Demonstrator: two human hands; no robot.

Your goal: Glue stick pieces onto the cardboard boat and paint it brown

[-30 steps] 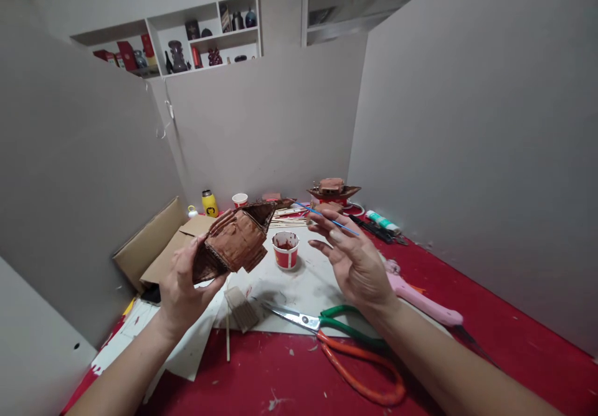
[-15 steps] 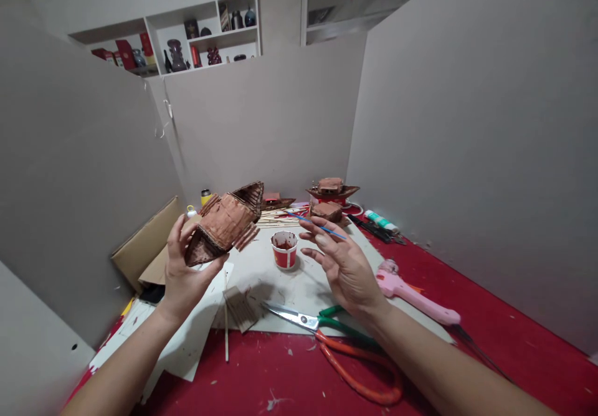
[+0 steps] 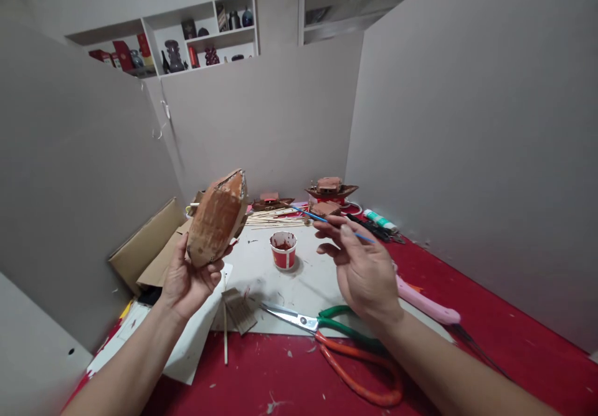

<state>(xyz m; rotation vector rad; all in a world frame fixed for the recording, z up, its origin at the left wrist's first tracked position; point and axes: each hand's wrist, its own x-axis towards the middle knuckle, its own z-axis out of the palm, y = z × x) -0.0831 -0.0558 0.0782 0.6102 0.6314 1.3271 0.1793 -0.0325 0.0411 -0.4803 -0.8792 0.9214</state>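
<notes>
A model boat rests in my left hand, tilted up so that its hull underside faces me; the hull is patchy orange-brown over bare cardboard. My right hand pinches a thin blue paintbrush, its tip pointing up and left. Between the hands, on a white sheet, stands a small red and white paper cup with dark reddish-brown paint inside. The brush is above and right of the cup, apart from it and from the boat.
Scissors with green and orange handles lie in front on the red tabletop. To the right are a pink glue gun and a white-green tube. Further model boats and thin sticks are behind; folded cardboard stands left.
My left hand has turned the boat over, from its roofed top to the hull's underside. My right hand has shifted slightly right with the paintbrush.
</notes>
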